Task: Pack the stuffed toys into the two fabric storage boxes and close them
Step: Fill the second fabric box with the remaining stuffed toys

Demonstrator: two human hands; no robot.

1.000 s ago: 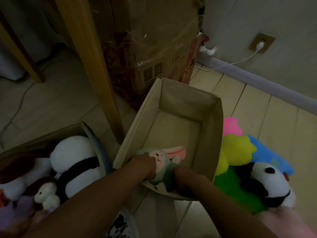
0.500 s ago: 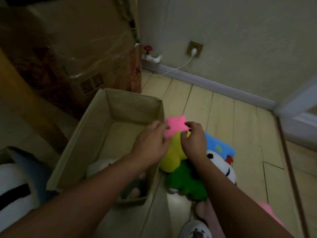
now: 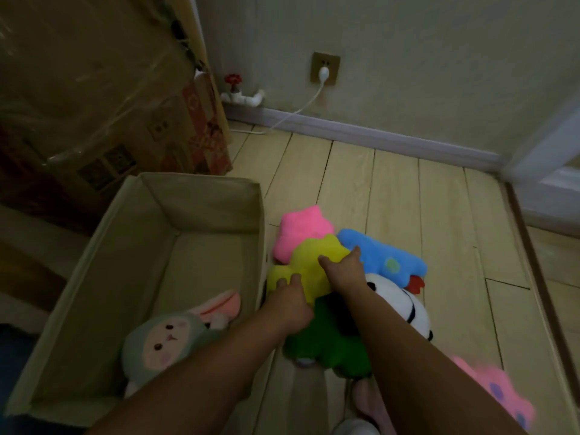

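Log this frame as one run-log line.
stage: picking next toy | left hand: grips yellow plush | right hand: grips yellow plush | fabric box: open, bunny toy inside

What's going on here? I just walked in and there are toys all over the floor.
A person is packing stuffed toys into an open fabric storage box. A green-hooded bunny toy already lies inside it. Both hands are on the pile beside the box: the left hand and the right hand grip the yellow plush. The pink, blue, green and white plush toys are on the floor.
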